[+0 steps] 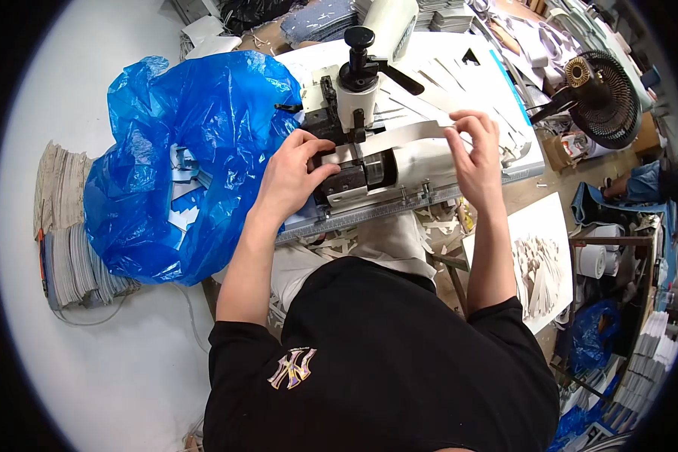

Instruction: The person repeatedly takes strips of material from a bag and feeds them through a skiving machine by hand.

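Note:
A long white strip [403,135] stretches across the machine [358,98], which has a black knob on top. My left hand [297,169] pinches the strip's left end, close to the dark metal block left of the machine's presser. On the other side, my right hand [474,151] has its thumb and fingers closed round the strip's right end. Between my hands the strip bows slightly upward and passes under the presser. What lies directly beneath my left fingertips is hidden.
A blue plastic bag [196,151] with white scraps inside stands left of the machine. Loose strips lie on the white tabletop [429,53]. At the right are a black fan [603,98] and a white board [557,226] bearing a pile of strips. Stacked sheets [83,264] stand far left.

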`<state>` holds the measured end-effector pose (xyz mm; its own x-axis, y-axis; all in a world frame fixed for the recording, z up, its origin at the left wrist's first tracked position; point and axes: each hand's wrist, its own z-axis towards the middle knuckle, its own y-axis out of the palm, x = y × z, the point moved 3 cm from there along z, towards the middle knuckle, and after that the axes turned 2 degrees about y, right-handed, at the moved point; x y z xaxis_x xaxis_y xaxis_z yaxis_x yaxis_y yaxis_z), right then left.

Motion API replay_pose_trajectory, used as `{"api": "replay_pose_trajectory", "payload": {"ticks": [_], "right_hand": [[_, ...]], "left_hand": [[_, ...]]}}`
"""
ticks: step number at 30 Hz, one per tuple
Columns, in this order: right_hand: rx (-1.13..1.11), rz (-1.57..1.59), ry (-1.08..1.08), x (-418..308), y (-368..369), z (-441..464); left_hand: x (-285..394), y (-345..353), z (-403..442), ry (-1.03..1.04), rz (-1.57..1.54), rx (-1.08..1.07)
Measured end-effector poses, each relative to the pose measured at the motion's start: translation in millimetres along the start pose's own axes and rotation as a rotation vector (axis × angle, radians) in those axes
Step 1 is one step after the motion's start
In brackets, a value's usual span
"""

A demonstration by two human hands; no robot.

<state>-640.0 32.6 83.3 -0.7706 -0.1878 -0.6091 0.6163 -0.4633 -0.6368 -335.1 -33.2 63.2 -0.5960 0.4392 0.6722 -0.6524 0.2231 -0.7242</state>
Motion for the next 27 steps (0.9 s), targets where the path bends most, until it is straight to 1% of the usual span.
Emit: {"api": "replay_pose_trajectory", "payload": {"ticks": [1, 2, 4, 5, 6, 8, 9, 12, 13, 14, 15, 16, 17, 18, 19, 20, 21, 22, 23, 25, 26, 27], "right_hand": [[0.02, -0.007, 0.04, 6, -13, 0], [0.021, -0.009, 0.036, 12, -24, -2], [0.112, -0.058, 0.055, 26, -48, -3], [0.116, -0.061, 0.052, 33, -54, -4], [0.162, -0.049, 0.091, 44, -57, -7], [0.25, -0.023, 0.169, 65, -65, -13], [0.247, -0.018, 0.169, 70, -68, -15], [0.309, -0.444, 0.333, 83, -59, -19], [0.398, -0.51, 0.227, 83, -59, -18], [0.485, -0.566, 0.118, 79, -58, -22], [0.471, -0.518, 0.079, 57, -54, -23], [0.46, -0.478, 0.046, 33, -56, -21], [0.323, -0.203, -0.018, 1, -49, -16], [0.192, 0.056, -0.074, -40, -41, -15], [0.004, 0.373, -0.155, -85, -35, -17], [-0.182, 0.68, -0.23, -124, -26, -22], [-0.383, 0.952, -0.434, -153, -13, -23], [-0.528, 1.179, -0.698, -191, 3, -20], [-0.712, 1.417, -0.776, -228, 10, -21], [-0.759, 1.657, -0.592, -270, 12, -32], [-0.773, 1.654, -0.585, -274, 14, -34], [-0.784, 1.649, -0.569, -281, 19, -36]], "left_hand": [[1, 0, 0, -0.031, -0.009, -0.017], [1, 0, -3, -0.028, -0.011, -0.013], [-1, -4, -11, 0.012, 0.021, 0.083], [-1, -8, -16, 0.033, 0.038, 0.129], [-2, -15, -23, 0.039, 0.037, 0.131], [6, -43, -42, 0.309, 0.288, 0.414], [3, -51, -49, 0.305, 0.293, 0.413], [-10, -92, -85, 0.069, 0.766, 0.632], [-23, -98, -100, 0.032, 0.812, 0.642], [-53, -94, -116, -0.205, 0.767, 0.449], [-81, -90, -137, -0.444, 0.697, 0.266], [-96, -82, -155, -0.481, 0.532, 0.156], [-101, -71, -168, -0.504, 0.353, 0.043], [-91, -62, -171, -0.554, 0.321, -0.1], [-78, -51, -172, -0.591, 0.279, -0.251], [-66, -42, -173, -0.593, 0.271, -0.259], [-51, -30, -172, -0.451, 0.16, -0.313], [-39, -23, -174, -0.306, 0.046, -0.364], [-39, -25, -174, -0.303, 0.031, -0.366], [-54, -41, -164, -0.296, 0.049, -0.262], [-65, -52, -160, -0.297, 0.06, -0.207], [-77, -70, -157, -0.32, -0.035, -0.035]]}}
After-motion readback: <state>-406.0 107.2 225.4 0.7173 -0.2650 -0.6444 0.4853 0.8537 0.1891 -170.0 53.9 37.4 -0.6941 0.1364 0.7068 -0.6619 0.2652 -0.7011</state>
